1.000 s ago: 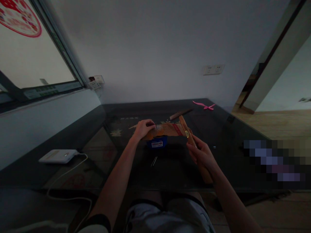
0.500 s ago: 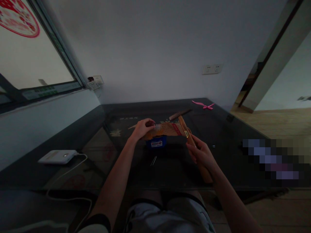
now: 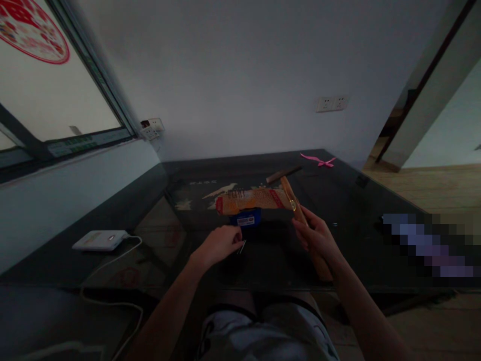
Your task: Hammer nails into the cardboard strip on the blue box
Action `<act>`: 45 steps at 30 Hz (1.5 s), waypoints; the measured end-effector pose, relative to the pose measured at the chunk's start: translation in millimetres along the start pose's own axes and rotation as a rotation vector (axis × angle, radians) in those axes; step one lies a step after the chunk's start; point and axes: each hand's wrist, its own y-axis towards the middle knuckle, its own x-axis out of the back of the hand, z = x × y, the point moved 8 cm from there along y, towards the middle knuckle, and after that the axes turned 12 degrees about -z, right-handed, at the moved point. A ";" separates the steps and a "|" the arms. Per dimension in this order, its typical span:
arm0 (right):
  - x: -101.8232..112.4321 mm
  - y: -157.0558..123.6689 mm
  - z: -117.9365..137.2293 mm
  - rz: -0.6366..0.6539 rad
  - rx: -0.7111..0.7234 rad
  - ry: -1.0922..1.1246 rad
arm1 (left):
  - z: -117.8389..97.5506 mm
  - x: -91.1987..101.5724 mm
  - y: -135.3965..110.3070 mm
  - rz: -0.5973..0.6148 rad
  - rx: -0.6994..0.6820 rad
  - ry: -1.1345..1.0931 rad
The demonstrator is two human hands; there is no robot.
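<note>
In my right hand is a hammer, held by its wooden handle with the dark head pointing up and away. My left hand is low over the table, fingers curled, its fingertips beside a few thin nails on the dark top. Whether the fingers pinch one is hidden. A long patterned orange and red piece rests across a blue box with a white label. Several thin dark upright strokes, like nails, show near its left part. The hammer overlaps its right end.
A white power bank with a cable is on the left of the dark table. A pink ribbon lies at the far right edge. A blurred-out object is at the right. Behind stands a wall with sockets.
My left hand has left the patterned piece and come down towards me to the nails on the table. The hammer stays in my right hand, nearly still. The view has shifted slightly.
</note>
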 end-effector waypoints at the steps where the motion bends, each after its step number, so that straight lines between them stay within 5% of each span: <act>1: 0.4 0.1 -0.4 0.000 0.006 0.001 | 3.9 -8.5 -2.5 0.028 0.034 0.061; 18: 3.9 -1.9 -1.0 -0.038 0.017 -0.008 | 13.1 -24.0 12.6 0.019 0.091 0.448; 26: 2.2 -1.6 -0.1 -0.036 0.001 0.002 | -15.1 39.1 6.8 -0.143 -0.047 -0.179; 30: 5.0 0.7 -6.4 -0.052 -0.003 0.020 | -25.8 85.3 37.1 -0.395 -0.186 -0.334; 33: 5.3 0.9 -6.6 -0.057 -0.003 0.017 | -14.4 101.9 73.7 -0.637 -0.189 -0.353; 38: 2.3 -1.3 -2.6 -0.030 -0.010 0.005 | 8.6 80.2 118.5 -0.727 -0.195 -0.306; 45: 1.3 -1.0 -4.6 -0.024 -0.011 0.007 | 22.5 51.6 120.4 -0.643 -0.212 -0.261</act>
